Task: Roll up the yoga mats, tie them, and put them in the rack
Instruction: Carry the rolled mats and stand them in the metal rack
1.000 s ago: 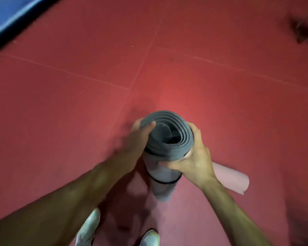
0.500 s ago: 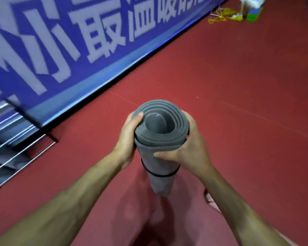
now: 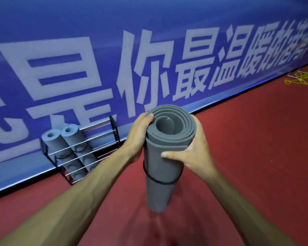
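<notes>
Both hands, left [image 3: 138,137] and right [image 3: 194,155], clamp upright tied mat [image 3: 164,157]; rack [image 3: 82,150] lies at ten o'clock, left hand nearer.

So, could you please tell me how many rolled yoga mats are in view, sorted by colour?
Dark grey mat, held by the left hand and the right hand: 1
Pale blue-grey mats, in the rack: 2
Total: 3 mats
</notes>
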### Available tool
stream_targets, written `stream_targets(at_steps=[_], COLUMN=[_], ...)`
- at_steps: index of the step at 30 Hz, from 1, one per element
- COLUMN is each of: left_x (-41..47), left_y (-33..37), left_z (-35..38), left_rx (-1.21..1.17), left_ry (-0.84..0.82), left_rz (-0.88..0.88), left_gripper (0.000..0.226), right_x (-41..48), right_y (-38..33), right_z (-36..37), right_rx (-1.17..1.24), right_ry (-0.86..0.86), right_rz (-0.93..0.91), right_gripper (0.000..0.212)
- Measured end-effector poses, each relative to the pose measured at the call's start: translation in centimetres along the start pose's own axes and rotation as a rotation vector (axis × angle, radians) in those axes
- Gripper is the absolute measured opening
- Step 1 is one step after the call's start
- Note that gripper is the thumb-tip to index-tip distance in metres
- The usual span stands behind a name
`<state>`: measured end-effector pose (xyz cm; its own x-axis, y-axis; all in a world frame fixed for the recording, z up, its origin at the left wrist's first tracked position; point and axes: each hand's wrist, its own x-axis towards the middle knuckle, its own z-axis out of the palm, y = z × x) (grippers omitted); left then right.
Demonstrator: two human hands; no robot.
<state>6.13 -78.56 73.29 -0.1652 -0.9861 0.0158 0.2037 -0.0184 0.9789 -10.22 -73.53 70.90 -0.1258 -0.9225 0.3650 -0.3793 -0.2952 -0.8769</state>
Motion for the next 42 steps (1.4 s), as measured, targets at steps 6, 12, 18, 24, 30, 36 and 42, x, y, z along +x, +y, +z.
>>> stream_targets(at_steps=[6,12,18,24,30,36,42], left_x=[4.3,9.3,15.1,18.1,20.9,25.1,30.7], left_y=[3.9,6.0,9.3,12.0,12.6,13.9,15.7], left_z=[-9.5,-15.6,-18.9,-23.9,-31.5,-39.9,-46.4], left_rx=[0.081,0.236,0.297,0.342,0.36,0.318,0.308], left_ry=[0.099,0.145,0.332,0.259,0.201,0.305,0.256], left_rz=[0.064,0.003,0.016,0.011,0.098,0.137,0.192], left_gripper=[0.045,0.046,0.053,0.078,0.08,0.073,0.078], right_x=[8.0,18.1,26.1,31.7,35.7,39.9,44.2], right_y=[-1.4,-0.3,-0.5,-1.5,-3.2,-6.1,-7.6], right_z=[9.5,16.3,21.6,26.5,33.4,41.2,46.7], right_rx=[0.047,0.16,0.194,0.258,0.238,0.151,0.108], right_ry=[-0.158,-0.372,-0.461,-0.511,-0.572,-0.567,-0.495], right_rz=[-0.054,-0.121,-0.109,-0.085,-0.139,-0.178,-0.207], right_gripper=[0.137,0.105,0.115,0.097,0.094,0.092,0.096])
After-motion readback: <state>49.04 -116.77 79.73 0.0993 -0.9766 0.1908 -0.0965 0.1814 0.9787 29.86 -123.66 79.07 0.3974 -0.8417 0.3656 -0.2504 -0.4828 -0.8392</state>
